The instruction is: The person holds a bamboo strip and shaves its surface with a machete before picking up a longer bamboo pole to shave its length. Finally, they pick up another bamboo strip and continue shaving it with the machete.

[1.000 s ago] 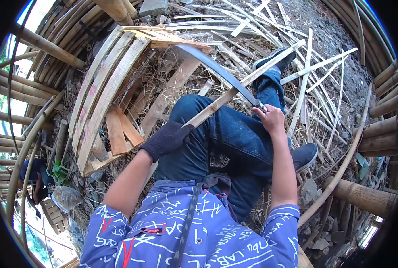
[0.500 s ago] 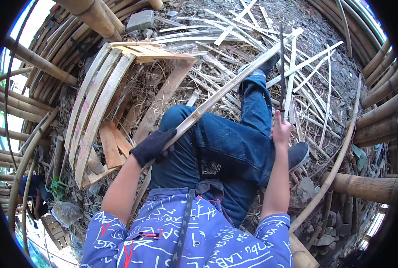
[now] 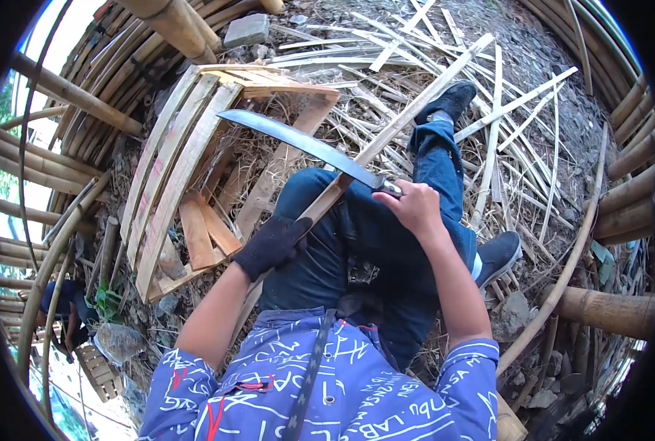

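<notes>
My left hand, in a dark glove, is closed around the lower part of a long split bamboo strip. The strip slants up and away to the right, passing over my bent knee. My bare right hand grips the handle of a machete. Its blade points left and crosses the strip just above my knee, with the tip over the wooden crate's slats. The blade overlaps the strip close to the handle.
A slatted wooden crate stands to my left. Several split strips lie scattered on the ground ahead. A grey block sits at the back. Thick bamboo poles surround me, and another person is at far left.
My right hand has swung the machete from pointing away to lying leftward across the bamboo strip. My left hand keeps its hold on the strip. The whole view has shifted slightly.
</notes>
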The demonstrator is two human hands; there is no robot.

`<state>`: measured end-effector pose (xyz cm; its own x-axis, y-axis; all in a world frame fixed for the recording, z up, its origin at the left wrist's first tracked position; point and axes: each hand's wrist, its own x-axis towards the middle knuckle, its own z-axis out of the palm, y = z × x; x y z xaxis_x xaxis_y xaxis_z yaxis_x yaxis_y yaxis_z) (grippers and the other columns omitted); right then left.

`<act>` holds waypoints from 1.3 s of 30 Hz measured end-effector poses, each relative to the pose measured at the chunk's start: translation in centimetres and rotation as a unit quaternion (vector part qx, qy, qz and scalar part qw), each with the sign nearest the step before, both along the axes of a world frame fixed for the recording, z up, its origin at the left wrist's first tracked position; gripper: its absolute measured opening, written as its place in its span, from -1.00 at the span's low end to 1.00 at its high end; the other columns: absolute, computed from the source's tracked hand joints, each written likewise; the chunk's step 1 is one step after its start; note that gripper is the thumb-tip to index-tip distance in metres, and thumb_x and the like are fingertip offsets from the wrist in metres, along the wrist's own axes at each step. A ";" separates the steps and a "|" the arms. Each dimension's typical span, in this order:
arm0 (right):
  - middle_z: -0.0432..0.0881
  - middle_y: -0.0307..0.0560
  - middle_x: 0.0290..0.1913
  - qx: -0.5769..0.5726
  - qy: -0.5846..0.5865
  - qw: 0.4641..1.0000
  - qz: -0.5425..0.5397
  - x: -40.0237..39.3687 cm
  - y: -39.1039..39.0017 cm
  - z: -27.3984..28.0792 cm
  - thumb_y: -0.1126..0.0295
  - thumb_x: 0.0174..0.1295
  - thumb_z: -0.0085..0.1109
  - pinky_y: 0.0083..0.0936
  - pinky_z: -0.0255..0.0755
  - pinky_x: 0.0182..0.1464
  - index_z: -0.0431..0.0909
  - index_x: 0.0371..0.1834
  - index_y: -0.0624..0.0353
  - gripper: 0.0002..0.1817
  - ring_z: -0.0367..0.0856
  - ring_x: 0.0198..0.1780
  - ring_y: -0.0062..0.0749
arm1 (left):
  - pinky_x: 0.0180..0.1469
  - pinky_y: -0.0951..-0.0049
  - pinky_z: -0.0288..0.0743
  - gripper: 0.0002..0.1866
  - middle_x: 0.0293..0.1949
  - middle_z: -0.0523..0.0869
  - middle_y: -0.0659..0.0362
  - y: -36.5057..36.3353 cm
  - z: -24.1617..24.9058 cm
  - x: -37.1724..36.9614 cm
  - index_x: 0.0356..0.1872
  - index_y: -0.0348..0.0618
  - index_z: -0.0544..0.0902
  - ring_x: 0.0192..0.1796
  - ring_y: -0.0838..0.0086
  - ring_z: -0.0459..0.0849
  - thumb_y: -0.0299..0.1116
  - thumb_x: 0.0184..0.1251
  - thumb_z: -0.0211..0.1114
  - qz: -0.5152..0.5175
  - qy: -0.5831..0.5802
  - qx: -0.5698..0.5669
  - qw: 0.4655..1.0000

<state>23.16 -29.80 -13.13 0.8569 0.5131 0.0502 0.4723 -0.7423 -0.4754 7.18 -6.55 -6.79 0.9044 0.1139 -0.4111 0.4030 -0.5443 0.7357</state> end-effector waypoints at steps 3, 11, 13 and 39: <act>0.63 0.06 -0.59 0.017 -0.017 1.000 0.014 0.9 -0.2 -1.8 -0.41 0.01 0.13 -0.19 0.52 -0.38 0.57 -0.60 0.18 -0.27 0.67 -0.45 -0.01 | -0.62 0.45 0.34 -0.47 -0.71 0.51 0.15 0.2 0.0 0.4 -0.55 -0.28 0.60 -0.69 0.50 0.48 0.01 0.40 0.05 0.016 0.011 -0.013 1.000; 0.63 0.02 -0.57 0.036 -0.036 0.998 0.021 1.8 0.1 -3.4 -0.39 -0.02 0.18 -0.21 0.52 -0.38 0.57 -0.58 0.13 -0.32 0.67 -0.43 -0.05 | -0.59 0.44 0.33 -0.45 -0.71 0.52 0.15 0.4 0.1 0.7 -0.59 -0.24 0.59 -0.68 0.49 0.47 0.05 0.39 0.06 0.024 0.033 -0.022 0.999; 0.63 0.01 -0.57 0.036 -0.041 0.998 0.024 2.0 0.1 -3.5 -0.39 -0.02 0.18 -0.21 0.52 -0.39 0.57 -0.58 0.12 -0.32 0.67 -0.44 -0.05 | -0.55 0.45 0.34 -0.46 -0.70 0.52 0.16 0.7 -0.3 0.7 -0.58 -0.24 0.60 -0.65 0.50 0.49 0.05 0.39 0.06 0.016 0.034 -0.014 0.999; 0.60 0.15 -0.61 0.033 -0.006 0.967 -0.254 7.3 -9.2 -6.7 -0.40 0.12 0.04 -0.13 0.46 -0.37 0.62 -0.56 0.24 -0.23 0.66 -0.44 0.07 | -0.55 0.52 0.30 -0.46 -0.68 0.51 0.24 2.0 -1.0 -0.3 -0.56 -0.20 0.59 -0.63 0.57 0.44 0.08 0.40 0.05 0.098 0.149 -0.078 0.981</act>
